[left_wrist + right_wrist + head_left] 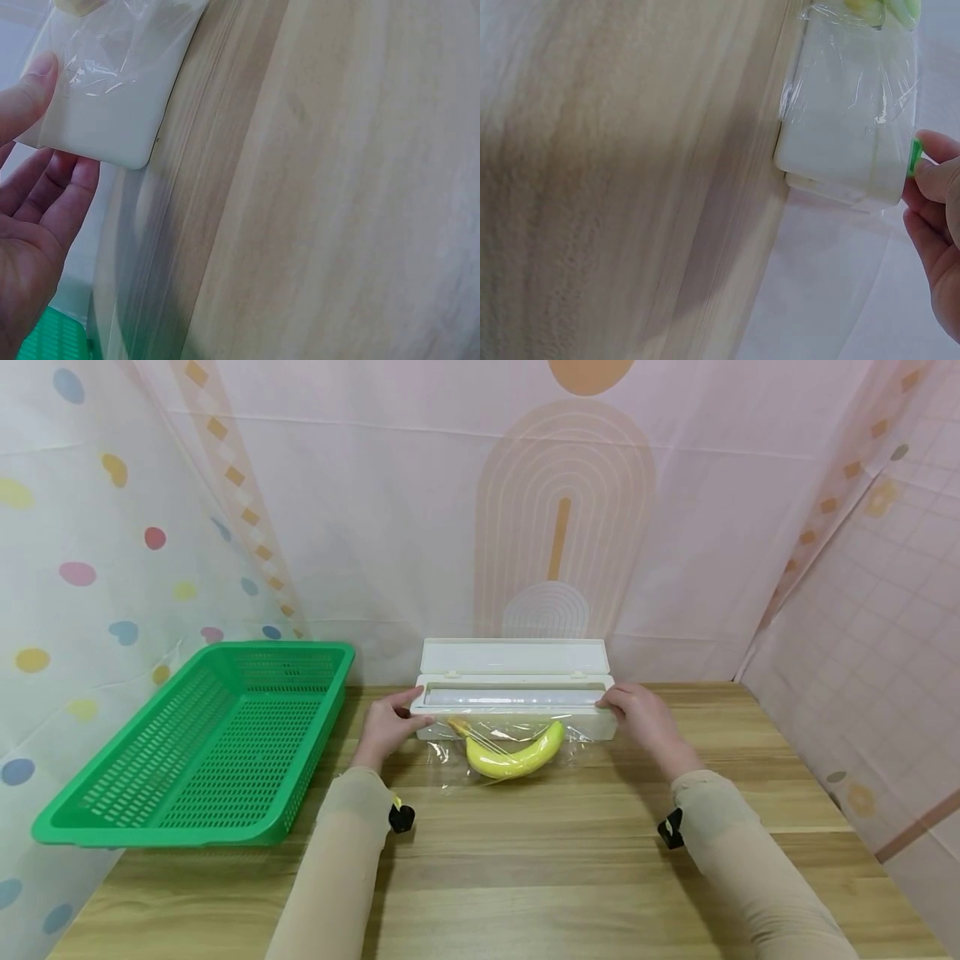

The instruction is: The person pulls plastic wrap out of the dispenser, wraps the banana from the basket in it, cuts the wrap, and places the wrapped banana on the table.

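Note:
A white cling film dispenser (517,678) stands at the back of the table with its lid (517,657) raised and a film roll (517,697) inside. Clear cling film (444,760) hangs over its front, and a yellow banana (517,763) lies against it, with film around it. My left hand (386,723) grips the dispenser's left end, thumb in front, fingers behind in the left wrist view. At the right end, my right hand (645,720) pinches a small green slide cutter (914,157) on the dispenser's edge. The right fingertips are partly hidden in the head view.
A green plastic basket (315,760) with slotted walls stands on the left of the wooden table (525,877). Patterned curtains (375,527) hang close behind the dispenser and along both sides.

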Tool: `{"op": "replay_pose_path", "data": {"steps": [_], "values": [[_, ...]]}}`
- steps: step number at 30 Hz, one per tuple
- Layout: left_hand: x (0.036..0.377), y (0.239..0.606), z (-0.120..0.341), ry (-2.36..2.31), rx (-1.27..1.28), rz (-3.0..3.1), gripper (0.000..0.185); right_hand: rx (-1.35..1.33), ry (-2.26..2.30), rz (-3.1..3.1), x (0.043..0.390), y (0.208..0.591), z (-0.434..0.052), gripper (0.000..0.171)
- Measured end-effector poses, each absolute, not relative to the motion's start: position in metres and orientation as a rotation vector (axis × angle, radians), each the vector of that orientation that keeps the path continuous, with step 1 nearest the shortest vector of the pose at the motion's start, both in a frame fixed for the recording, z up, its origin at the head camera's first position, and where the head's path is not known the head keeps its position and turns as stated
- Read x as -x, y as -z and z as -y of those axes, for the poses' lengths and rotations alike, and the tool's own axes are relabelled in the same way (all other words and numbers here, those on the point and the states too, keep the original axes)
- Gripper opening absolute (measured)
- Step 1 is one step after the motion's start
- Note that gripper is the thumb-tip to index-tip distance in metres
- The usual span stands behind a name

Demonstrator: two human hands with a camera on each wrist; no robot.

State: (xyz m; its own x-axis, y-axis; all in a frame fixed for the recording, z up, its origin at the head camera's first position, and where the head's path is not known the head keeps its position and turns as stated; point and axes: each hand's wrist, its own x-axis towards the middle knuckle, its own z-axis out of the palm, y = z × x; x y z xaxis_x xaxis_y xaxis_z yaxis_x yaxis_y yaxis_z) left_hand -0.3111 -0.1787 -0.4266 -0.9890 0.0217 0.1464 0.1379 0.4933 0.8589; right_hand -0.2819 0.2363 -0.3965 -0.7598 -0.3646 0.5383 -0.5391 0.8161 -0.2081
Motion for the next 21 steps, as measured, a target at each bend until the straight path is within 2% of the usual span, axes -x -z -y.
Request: {"op": "replay_pose_path", "data": {"steps": [21], "values": [[0.3118,0.4256,0.1842,1.553,0.127,2.592,0.060,-0.688,-0.543,2.467,0.2819,0.3990,-0.2456,0.025]]}}
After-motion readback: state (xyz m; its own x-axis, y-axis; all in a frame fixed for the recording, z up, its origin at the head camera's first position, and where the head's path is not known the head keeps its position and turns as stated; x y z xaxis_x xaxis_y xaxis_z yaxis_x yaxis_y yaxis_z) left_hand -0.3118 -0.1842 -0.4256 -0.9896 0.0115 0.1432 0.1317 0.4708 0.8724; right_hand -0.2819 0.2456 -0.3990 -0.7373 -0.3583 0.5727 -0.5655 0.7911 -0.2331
